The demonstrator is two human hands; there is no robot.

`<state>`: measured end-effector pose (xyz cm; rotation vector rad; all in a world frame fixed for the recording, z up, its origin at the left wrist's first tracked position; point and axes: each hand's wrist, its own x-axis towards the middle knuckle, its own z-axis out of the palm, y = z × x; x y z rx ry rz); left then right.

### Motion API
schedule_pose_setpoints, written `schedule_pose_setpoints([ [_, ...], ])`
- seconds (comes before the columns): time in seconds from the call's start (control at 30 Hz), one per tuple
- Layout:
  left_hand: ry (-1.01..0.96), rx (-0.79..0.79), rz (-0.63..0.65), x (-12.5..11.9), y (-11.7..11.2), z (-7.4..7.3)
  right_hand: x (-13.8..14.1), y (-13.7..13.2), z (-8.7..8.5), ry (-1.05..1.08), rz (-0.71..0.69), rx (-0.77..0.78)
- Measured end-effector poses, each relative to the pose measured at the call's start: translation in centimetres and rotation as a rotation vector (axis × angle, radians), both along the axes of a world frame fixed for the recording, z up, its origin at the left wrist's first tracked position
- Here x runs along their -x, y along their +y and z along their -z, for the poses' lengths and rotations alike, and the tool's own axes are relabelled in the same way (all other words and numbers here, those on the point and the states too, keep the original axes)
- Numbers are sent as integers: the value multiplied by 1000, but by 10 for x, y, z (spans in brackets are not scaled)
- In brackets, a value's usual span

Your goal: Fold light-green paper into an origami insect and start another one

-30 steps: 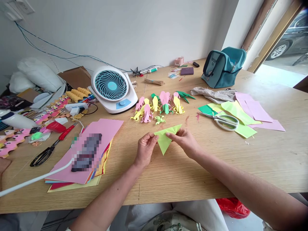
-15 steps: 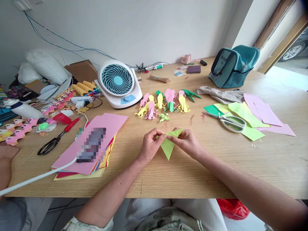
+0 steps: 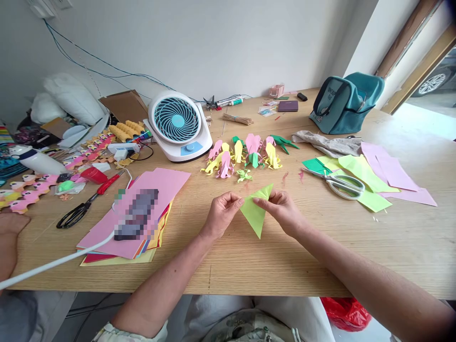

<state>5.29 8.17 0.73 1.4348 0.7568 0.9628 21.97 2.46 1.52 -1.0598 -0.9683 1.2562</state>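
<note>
A light green folded paper triangle (image 3: 255,213) sits just above the wooden table (image 3: 249,261), its point aimed toward me. My left hand (image 3: 221,216) pinches its left corner with thumb and fingers closed. My right hand (image 3: 283,211) pinches its upper right part in the same way. Just beyond the hands lies a cluster of small folded paper figures (image 3: 245,154) in pink, yellow and green.
A stack of coloured paper sheets (image 3: 142,213) lies left, with black-and-red scissors (image 3: 83,206) beyond it. A small white fan (image 3: 178,126) stands behind. White scissors (image 3: 340,183) rest on green and pink scraps at right, near a teal bag (image 3: 344,102). Another person's hand (image 3: 10,232) shows at far left.
The green paper opened out from a bunched fold into a flat triangle again, and my hands moved slightly apart. The camera view shifted a little.
</note>
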Motion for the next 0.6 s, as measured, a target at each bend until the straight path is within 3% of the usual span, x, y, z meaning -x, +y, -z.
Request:
schedule_pose_setpoints([
  [0.27,6,110,-89,0,2,0,-1,0,0,-4,-7,-4],
  [0.4,-8,171,-50,2,3,-3,-4,1,2,-20,-3,0],
  [0.6,5,104,-69,13,11,-3,-18,4,3,4,92,-68],
])
